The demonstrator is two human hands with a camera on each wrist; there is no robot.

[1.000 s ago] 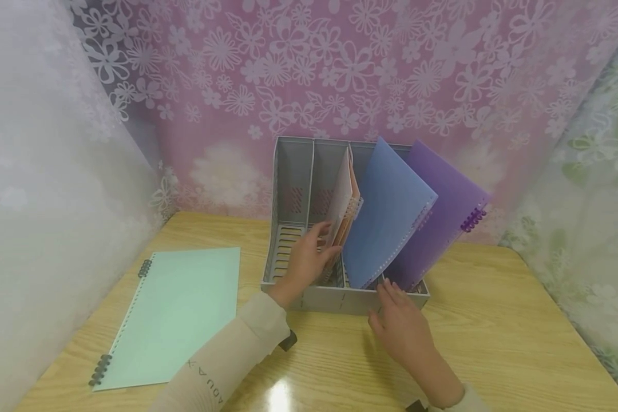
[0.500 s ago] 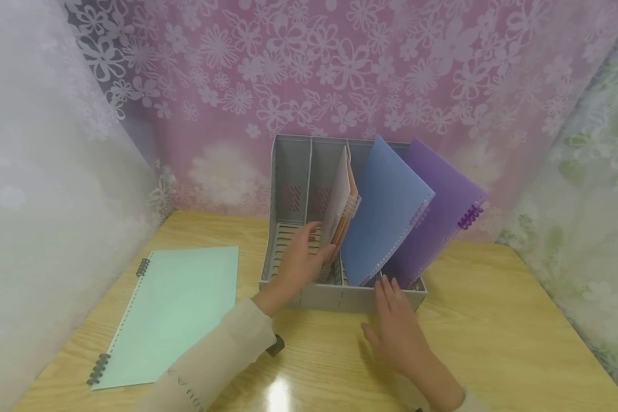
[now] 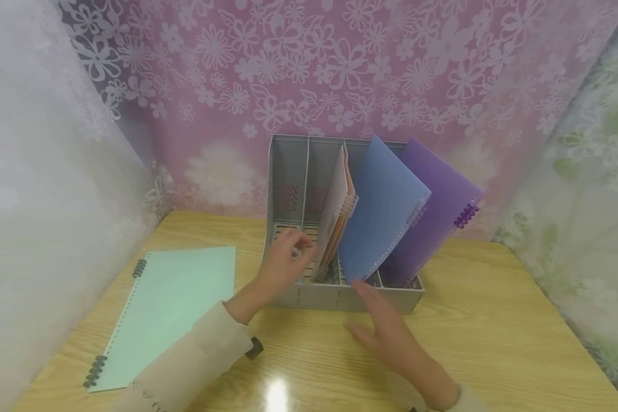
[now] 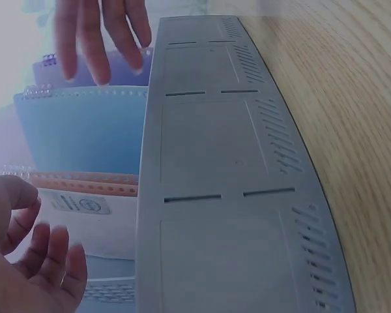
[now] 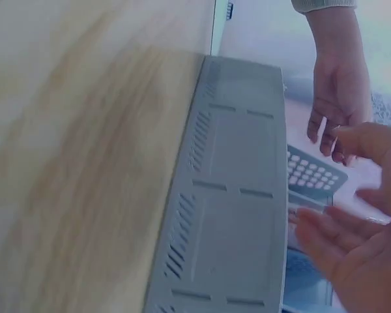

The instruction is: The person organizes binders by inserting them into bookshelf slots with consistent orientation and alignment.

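A grey file organizer [image 3: 319, 297] with upright dividers stands on the table. My left hand [image 3: 277, 268] is over its left part, thumb and index finger close together and nothing between them. Beside its fingertips a pale pink and orange loose-leaf notebook [image 3: 333, 214] leans in the second compartment. A blue notebook [image 3: 383, 206] stands tilted in the third compartment, and a purple one [image 3: 435, 200] leans right in the fourth. My right hand [image 3: 391, 335] has its fingers extended, tips at the organizer's front rim below the blue notebook; it holds nothing.
A mint-green notebook [image 3: 175, 315] with black binding rings lies flat on the wooden table [image 3: 494, 320], left of the organizer. Behind stands a pink floral curtain [image 3: 309, 74], with pale curtains at both sides.
My left hand has drawn back left from the pink notebook, bringing its thumb and index finger closer together. My right hand has slid left along the front rim. The notebooks stay put.
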